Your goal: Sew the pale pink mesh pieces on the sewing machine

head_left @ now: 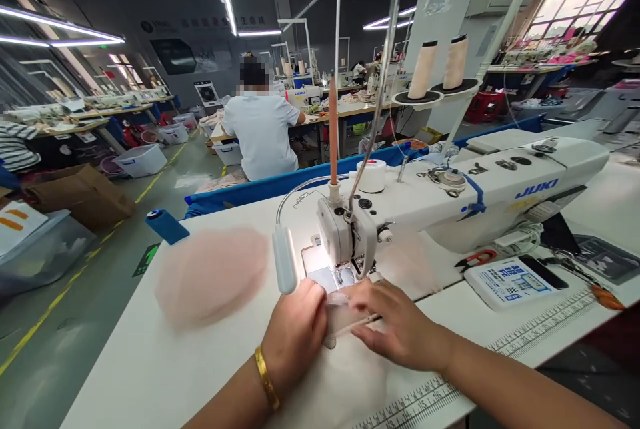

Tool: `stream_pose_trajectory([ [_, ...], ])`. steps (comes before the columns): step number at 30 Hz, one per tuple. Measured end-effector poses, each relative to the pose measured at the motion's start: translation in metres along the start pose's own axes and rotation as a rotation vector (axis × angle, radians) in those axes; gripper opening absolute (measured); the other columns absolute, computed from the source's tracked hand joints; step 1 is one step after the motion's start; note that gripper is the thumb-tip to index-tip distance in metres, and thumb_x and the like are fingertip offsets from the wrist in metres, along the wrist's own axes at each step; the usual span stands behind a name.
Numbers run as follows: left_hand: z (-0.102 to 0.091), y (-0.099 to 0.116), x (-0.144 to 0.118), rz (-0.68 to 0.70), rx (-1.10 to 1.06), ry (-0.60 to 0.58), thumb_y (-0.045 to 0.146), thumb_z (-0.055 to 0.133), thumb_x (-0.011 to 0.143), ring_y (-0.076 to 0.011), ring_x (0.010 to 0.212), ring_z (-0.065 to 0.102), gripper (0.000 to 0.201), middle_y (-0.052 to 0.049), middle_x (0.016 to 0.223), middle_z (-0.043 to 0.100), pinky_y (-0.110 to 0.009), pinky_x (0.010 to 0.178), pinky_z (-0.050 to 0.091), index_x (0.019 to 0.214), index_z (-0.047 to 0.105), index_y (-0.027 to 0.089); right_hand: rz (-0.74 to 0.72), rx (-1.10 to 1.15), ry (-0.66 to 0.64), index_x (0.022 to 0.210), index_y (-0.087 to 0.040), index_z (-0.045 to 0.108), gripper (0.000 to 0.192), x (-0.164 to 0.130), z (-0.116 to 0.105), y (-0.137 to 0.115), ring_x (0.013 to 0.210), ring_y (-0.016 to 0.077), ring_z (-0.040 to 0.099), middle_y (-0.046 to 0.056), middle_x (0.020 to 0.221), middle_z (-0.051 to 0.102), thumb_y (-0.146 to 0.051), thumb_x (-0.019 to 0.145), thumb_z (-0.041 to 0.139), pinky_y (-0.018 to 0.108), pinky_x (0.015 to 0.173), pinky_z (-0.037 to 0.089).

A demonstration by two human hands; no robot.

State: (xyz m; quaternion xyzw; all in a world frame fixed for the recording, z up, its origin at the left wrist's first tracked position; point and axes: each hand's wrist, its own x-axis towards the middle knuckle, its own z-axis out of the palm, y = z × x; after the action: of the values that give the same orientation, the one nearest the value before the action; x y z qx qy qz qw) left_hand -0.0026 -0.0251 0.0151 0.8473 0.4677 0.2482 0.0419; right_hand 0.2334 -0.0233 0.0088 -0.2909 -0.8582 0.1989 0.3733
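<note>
My left hand (295,326), with a gold bracelet at the wrist, has its fingers closed on the edge of a sheer pale fabric (340,319). My right hand (393,322) grips the same fabric from the other side; its fingertips are partly blurred. Both hands are just in front of the needle area of a white sewing machine (345,232). The presser foot (345,276) shows just beyond the fingers. Whether the fabric lies under it is hidden. A small lamp (285,261) on a bent arm hangs left of the needle area.
Sheer pink fabric pieces (213,276) and a blue thread cone (167,226) lie left. Red-handled snips (476,260), a white box (513,282) and a printed ruler strip (543,322) are right. Beyond the table a person (263,126) sits facing away.
</note>
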Motion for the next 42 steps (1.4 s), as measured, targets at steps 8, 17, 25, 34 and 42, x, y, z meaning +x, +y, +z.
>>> stream_pose_trajectory([
  [8,0.004,0.014,0.0,0.072,-0.173,0.147,0.005,0.037,0.096,-0.0198,0.08,0.055,0.022,-0.004,0.089,0.064,-0.034,0.074,0.047,0.093,0.05,0.023,0.123,-0.026,0.027,0.096,-0.022,0.061,0.018,0.005,0.014,0.011,0.081,0.0201,0.058,0.002,0.086,0.071,-0.02,0.104,0.046,0.035,0.079,0.047],
  [17,0.006,0.017,0.004,0.131,-0.1,0.244,0.002,0.041,0.096,-0.0211,0.087,0.057,0.027,-0.004,0.097,0.068,-0.034,0.079,0.045,0.103,0.057,0.023,0.116,-0.009,0.072,0.09,-0.022,0.059,0.021,0.007,0.012,0.007,0.083,0.019,0.058,0.002,0.086,0.069,-0.025,0.106,0.047,0.033,0.077,0.047],
  [25,0.003,0.018,0.004,0.136,-0.099,0.272,0.001,0.04,0.095,-0.0205,0.083,0.059,0.03,-0.004,0.093,0.069,-0.034,0.077,0.043,0.103,0.059,0.023,0.108,0.007,0.074,0.088,-0.022,0.058,0.02,0.007,0.013,0.007,0.08,0.0193,0.057,0.002,0.084,0.068,-0.024,0.105,0.048,0.033,0.074,0.045],
  [34,0.009,0.024,0.003,0.148,0.062,0.276,0.017,0.058,0.093,-0.0273,0.101,0.061,0.02,-0.01,0.116,0.07,-0.041,0.095,0.04,0.112,0.064,0.02,0.054,-0.032,0.108,0.087,-0.022,0.056,0.016,0.007,0.014,0.007,0.077,0.0188,0.055,0.002,0.083,0.065,-0.019,0.101,0.048,0.032,0.073,0.043],
  [42,0.004,0.019,0.004,0.182,-0.044,0.374,0.007,0.053,0.096,-0.0174,0.083,0.057,0.021,-0.003,0.093,0.067,-0.031,0.084,0.038,0.099,0.069,0.02,-0.023,-0.154,0.134,0.083,-0.022,0.054,0.02,0.006,0.015,0.006,0.071,0.0172,0.048,0.0,0.077,0.06,-0.017,0.102,0.048,0.031,0.07,0.039],
])
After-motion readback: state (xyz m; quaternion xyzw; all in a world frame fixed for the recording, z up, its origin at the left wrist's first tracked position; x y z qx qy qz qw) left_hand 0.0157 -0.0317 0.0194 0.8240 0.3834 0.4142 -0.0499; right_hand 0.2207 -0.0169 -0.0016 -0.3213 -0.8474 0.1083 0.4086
